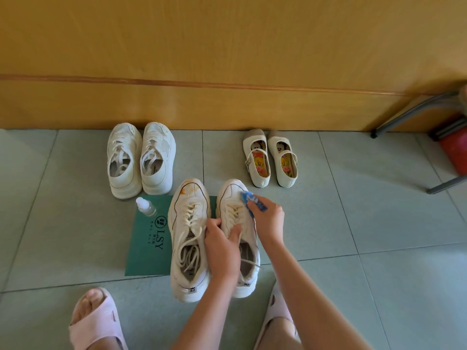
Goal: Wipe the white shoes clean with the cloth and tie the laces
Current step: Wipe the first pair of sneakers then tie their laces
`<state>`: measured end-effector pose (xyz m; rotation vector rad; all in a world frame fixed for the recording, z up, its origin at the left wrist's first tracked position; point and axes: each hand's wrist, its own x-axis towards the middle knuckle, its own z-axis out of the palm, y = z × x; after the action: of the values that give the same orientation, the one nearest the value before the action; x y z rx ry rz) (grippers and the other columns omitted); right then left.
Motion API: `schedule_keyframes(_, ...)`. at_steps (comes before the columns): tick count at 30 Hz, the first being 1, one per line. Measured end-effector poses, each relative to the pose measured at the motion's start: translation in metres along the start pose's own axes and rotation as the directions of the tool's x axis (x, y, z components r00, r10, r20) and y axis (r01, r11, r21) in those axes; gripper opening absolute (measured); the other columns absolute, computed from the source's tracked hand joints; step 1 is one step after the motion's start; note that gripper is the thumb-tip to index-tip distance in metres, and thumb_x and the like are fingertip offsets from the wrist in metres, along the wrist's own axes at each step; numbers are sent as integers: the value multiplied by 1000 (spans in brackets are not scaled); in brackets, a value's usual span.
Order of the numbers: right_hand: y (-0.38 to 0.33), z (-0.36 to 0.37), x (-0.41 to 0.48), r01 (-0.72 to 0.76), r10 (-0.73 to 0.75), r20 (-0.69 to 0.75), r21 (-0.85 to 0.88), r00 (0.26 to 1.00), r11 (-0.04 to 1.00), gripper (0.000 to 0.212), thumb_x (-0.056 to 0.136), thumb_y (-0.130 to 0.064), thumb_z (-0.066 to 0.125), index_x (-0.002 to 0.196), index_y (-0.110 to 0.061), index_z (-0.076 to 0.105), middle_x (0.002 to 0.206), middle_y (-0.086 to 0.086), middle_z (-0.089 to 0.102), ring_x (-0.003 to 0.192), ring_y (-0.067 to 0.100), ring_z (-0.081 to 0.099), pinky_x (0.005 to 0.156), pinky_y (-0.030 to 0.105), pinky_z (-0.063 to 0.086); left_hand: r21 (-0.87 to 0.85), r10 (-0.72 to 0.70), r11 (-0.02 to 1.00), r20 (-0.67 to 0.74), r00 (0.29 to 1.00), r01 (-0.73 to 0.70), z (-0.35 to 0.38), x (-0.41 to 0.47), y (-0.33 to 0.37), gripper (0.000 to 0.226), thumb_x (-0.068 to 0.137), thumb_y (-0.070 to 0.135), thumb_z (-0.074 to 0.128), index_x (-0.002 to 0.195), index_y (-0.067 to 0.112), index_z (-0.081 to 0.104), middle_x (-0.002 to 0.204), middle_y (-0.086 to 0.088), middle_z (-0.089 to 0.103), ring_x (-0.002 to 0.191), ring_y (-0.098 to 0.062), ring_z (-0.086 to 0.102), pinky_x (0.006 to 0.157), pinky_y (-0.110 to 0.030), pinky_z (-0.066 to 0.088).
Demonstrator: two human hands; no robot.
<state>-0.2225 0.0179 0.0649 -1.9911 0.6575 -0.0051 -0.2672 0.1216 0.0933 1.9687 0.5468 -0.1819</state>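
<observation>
White shoes point(188, 223) on green mat point(145, 251), your left hand point(222, 242) grips the right one at the laces, right hand point(269, 221) pinches blue cloth point(253, 200) on its toe, bottle point(146, 207) beside, sneakers point(140, 160) and strap shoes point(271, 157) behind.

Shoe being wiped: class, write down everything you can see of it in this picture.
The shoe is a chunky white leather-look sneaker with a thin dark line round its toe and cream laces, untied, one end trailing by the opening. A heel tab shows the letter E. It stands upright on the floor, toe towards the wall, right of its stained partner. The left hand grips it at the tongue; the right hand presses a blue cloth on the toe's right side.
</observation>
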Motion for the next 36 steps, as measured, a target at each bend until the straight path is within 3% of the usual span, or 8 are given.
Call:
schedule_keyframes(5, 16, -18, -13, -73, 73, 0, 30, 997, 997, 37, 86, -9, 62, 53, -12, 46, 48, -4, 39, 46, 8, 31, 45, 18, 26, 85, -15, 996, 22, 1000, 13, -1, -1, 4, 49, 87, 38, 63, 121, 6, 48, 114, -10, 59, 97, -20, 58, 75, -23, 45)
schedule_keyframes(8, 3, -28, -3, -77, 83, -36, 137, 996, 988, 14, 90, -8, 58, 84, -19, 64, 62, -3, 60, 55, 10, 54, 56, 28, 50, 114, -13, 993, 48, 999, 7, -1, -4, 5, 69, 81, 51, 63, 133, 11, 43, 123, -5, 59, 113, -21, 57, 89, -36, 50)
schedule_keyframes(11, -14, -27, 25, -53, 59, -27, 202, 998, 978, 35, 92, -4, 54, 118, -27, 58, 83, 4, 69, 67, 12, 64, 66, 32, 58, 186, 43, 981, 94, 995, -60, -1, -10, 7, 86, 75, 49, 70, 144, 15, 31, 140, -2, 46, 129, -19, 44, 101, -38, 43)
schedule_keyframes(16, -21, 0, 40, 40, -12, 179, -152, 984, 988, 32, 91, -13, 54, 120, -20, 65, 109, 3, 67, 95, 17, 62, 79, 30, 52, 173, 53, 982, 128, 990, -75, -2, -10, 4, 76, 79, 31, 67, 145, 18, 32, 142, -1, 44, 128, -16, 42, 96, -30, 39)
schedule_keyframes(22, 0, -18, 14, 26, -9, 138, -122, 990, 992, 27, 89, -16, 61, 116, -17, 67, 99, 4, 71, 80, 9, 63, 74, 20, 54, 111, 50, 992, 114, 992, -62, -4, -7, 3, 66, 83, 25, 68, 142, 15, 40, 140, -1, 49, 129, -16, 45, 105, -31, 39)
schedule_keyframes(26, 11, -24, -24, 5, -9, 113, 39, 994, 999, 28, 90, -8, 59, 117, -13, 66, 99, 1, 69, 79, -1, 60, 69, 4, 47, 110, 43, 992, 128, 991, -58, -5, -5, 3, 64, 84, 25, 66, 142, 14, 41, 137, -2, 53, 126, -16, 48, 102, -27, 38)
schedule_keyframes(32, 15, -32, -59, -51, 37, 101, 138, 994, 989, 26, 87, -3, 62, 108, -15, 70, 89, -4, 68, 69, -9, 60, 66, 7, 47, 134, 53, 988, 155, 987, -74, -6, -3, 1, 62, 85, 26, 65, 141, 12, 42, 137, -4, 54, 124, -19, 51, 99, -28, 42)
schedule_keyframes(36, 20, -39, -84, -107, 86, 133, 162, 987, 981, 27, 86, -4, 64, 98, -28, 70, 80, -12, 66, 69, 2, 57, 66, 9, 45, 150, 81, 983, 142, 986, -103, -7, -3, 0, 57, 86, 25, 64, 138, 10, 46, 130, -7, 59, 120, -20, 54, 93, -24, 40)
